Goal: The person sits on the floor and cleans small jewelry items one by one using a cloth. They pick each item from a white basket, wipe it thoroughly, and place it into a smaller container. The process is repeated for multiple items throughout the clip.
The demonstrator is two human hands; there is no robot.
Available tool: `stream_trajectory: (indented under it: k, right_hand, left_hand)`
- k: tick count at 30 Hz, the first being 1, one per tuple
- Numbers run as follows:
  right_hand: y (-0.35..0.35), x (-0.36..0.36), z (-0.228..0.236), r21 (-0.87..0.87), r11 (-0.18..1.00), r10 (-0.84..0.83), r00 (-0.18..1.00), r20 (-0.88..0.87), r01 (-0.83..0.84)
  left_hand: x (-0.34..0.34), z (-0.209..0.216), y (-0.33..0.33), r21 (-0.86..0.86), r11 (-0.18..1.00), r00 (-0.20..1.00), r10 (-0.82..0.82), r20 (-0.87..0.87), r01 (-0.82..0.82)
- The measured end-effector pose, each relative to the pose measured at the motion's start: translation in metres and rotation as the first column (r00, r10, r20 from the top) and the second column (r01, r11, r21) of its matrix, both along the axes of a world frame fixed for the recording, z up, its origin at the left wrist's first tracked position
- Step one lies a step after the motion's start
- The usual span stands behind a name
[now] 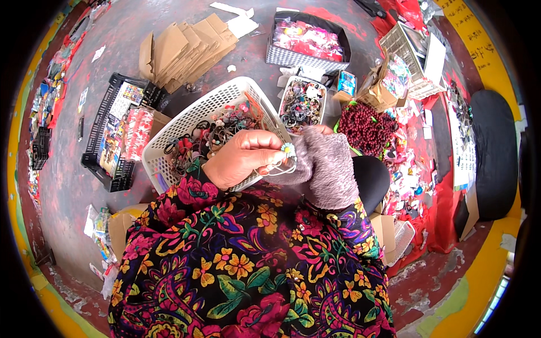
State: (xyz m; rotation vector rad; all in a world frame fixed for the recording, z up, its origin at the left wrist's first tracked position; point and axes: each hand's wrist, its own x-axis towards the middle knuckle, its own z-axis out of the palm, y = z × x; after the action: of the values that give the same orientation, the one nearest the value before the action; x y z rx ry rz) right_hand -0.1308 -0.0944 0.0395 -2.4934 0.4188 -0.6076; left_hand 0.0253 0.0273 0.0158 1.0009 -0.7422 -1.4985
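Left grip point(242, 159) pinches flower band point(288, 150); white basket point(194, 115) holds hair ties point(217, 128).

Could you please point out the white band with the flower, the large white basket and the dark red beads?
White band with the flower point(288, 150), head view: on its flower.
Large white basket point(194, 115), head view: on its perforated wall.
Dark red beads point(367, 128), head view: on the pile's middle.

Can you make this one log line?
left hand: pinching flower band | right hand: mostly hidden, fuzzy cuff | below left hand: white basket
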Motion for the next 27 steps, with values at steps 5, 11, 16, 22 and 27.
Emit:
stream_trajectory:
  k: [5, 11, 16, 22, 27]
  right_hand:
    - [-0.004, -0.001, 0.004, -0.086, 0.993, 0.086, 0.991, 0.103, -0.077]
    - [0.014, 0.003, -0.004, 0.930, 0.366, -0.139, 0.987, 0.079, -0.023]
    - [0.015, 0.006, -0.003, 0.966, 0.246, -0.209, 0.978, -0.025, 0.078]
    - [0.010, -0.001, -0.020, 0.721, 0.693, -0.113, 0.991, 0.069, 0.028]
    - [0.002, 0.002, -0.002, -0.046, 0.996, -0.084, 0.994, -0.072, 0.080]
  left_hand:
    - [-0.004, -0.004, -0.003, -0.052, 0.989, 0.990, 0.142, 0.000, -0.142]
    - [-0.010, -0.011, -0.004, -0.032, 0.984, 0.977, 0.172, -0.128, -0.178]
    - [-0.010, -0.016, -0.006, 0.025, 0.988, 0.965, 0.152, -0.214, -0.150]
    - [-0.010, -0.012, -0.004, 0.015, 0.996, 0.961, 0.086, -0.262, -0.084]
    - [-0.010, -0.014, -0.004, 0.016, 0.990, 0.936, 0.135, -0.326, -0.138]
